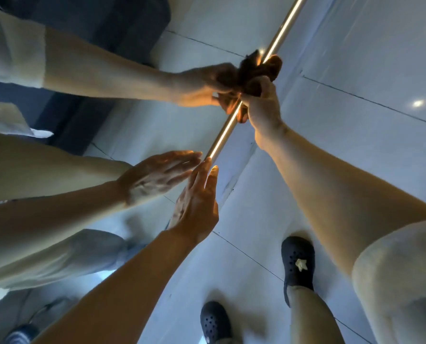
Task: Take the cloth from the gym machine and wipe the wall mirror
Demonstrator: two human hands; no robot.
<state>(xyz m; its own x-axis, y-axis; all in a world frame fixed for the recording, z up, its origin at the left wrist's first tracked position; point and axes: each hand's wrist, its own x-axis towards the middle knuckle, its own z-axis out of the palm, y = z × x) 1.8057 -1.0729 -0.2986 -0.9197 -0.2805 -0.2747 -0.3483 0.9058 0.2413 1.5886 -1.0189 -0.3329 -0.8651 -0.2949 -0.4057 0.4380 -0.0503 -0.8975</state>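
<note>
The wall mirror (pixel 137 125) fills the left half of the view, its lower edge marked by a lit strip (pixel 234 115) that runs diagonally. My right hand (pixel 263 108) presses a bunched dark brown cloth (pixel 269 68) against the mirror near that strip. The cloth and hand are doubled in the reflection. My left hand (pixel 198 202) is flat with fingers spread, its fingertips touching the glass beside the strip's lower end. Its reflection meets it from the left.
A pale tiled floor (pixel 356 70) lies to the right of the strip. My two feet in dark clogs (pixel 297 259) stand close to the mirror's base. The reflection shows my arms, pale shorts and a dark shape behind.
</note>
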